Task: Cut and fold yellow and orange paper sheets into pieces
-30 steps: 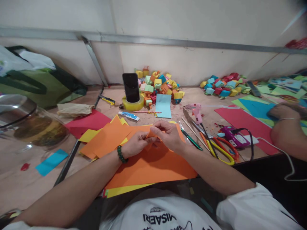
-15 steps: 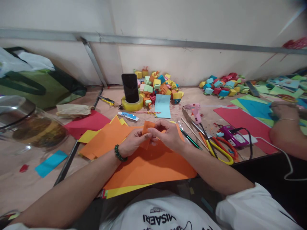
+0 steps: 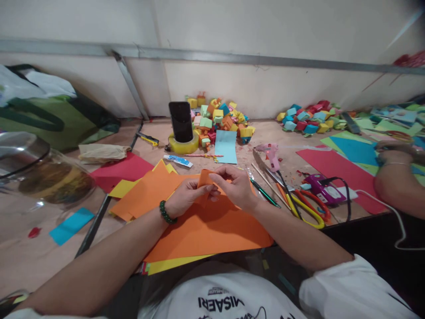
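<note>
Between my two hands is a small piece of folded orange paper (image 3: 205,178), held above larger orange sheets (image 3: 212,235). My left hand (image 3: 186,195) pinches it from the left, a green bead bracelet on the wrist. My right hand (image 3: 236,188) grips its right side with thumb and fingers closed. Part of the paper is hidden behind the fingers. Beyond my hands lie a light blue paper (image 3: 226,146) and a thin pink stick (image 3: 204,155). Close to my right forearm is a dark green pen (image 3: 264,193).
A phone (image 3: 181,120) stands in a tape roll (image 3: 182,144) beside heaped paper cubes (image 3: 217,116). Scissors (image 3: 307,210), a pink glue gun (image 3: 270,155) and a purple power adapter (image 3: 322,189) lie right. A glass jar (image 3: 55,177) is left. Another person's hand (image 3: 393,157) rests at far right.
My right thumb and fingers have shifted slightly on the orange paper, and its upper edge now looks more bent. Both hands stay in nearly the same place.
</note>
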